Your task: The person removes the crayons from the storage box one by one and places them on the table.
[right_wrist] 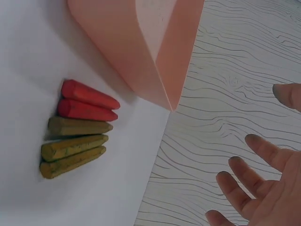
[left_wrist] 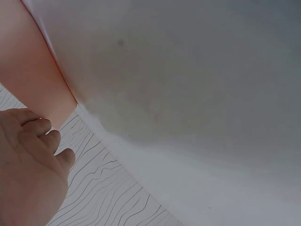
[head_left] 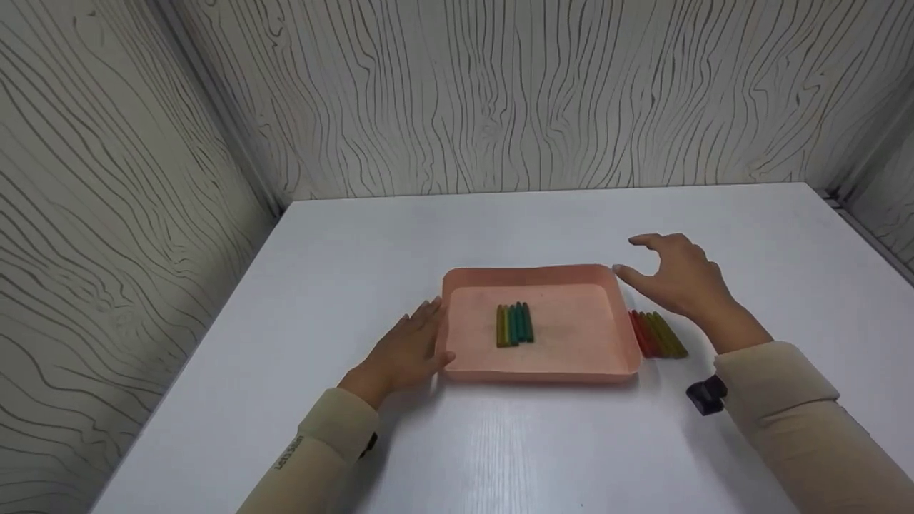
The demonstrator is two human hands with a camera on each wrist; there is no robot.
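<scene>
A shallow pink tray (head_left: 571,357) lies on the white table, with several yellowish and green crayons (head_left: 515,325) side by side inside it. My left hand (head_left: 407,351) rests against the tray's left wall, fingers fairly straight and thumb near the front corner. My right hand (head_left: 678,278) hovers by the tray's far right corner, fingers spread apart and nothing between them. Below it, just outside the tray's right wall, lies a row of crayons: red crayons (right_wrist: 89,101) and olive-yellow crayons (right_wrist: 75,150). In the left wrist view only part of the left hand (left_wrist: 30,165) and the tray's outer wall (left_wrist: 37,66) show.
The white table (head_left: 528,442) stretches around the tray. Wood-grain panels stand behind the table (head_left: 500,100) and at its left side (head_left: 93,250). A small black device (head_left: 707,395) sits at the right cuff.
</scene>
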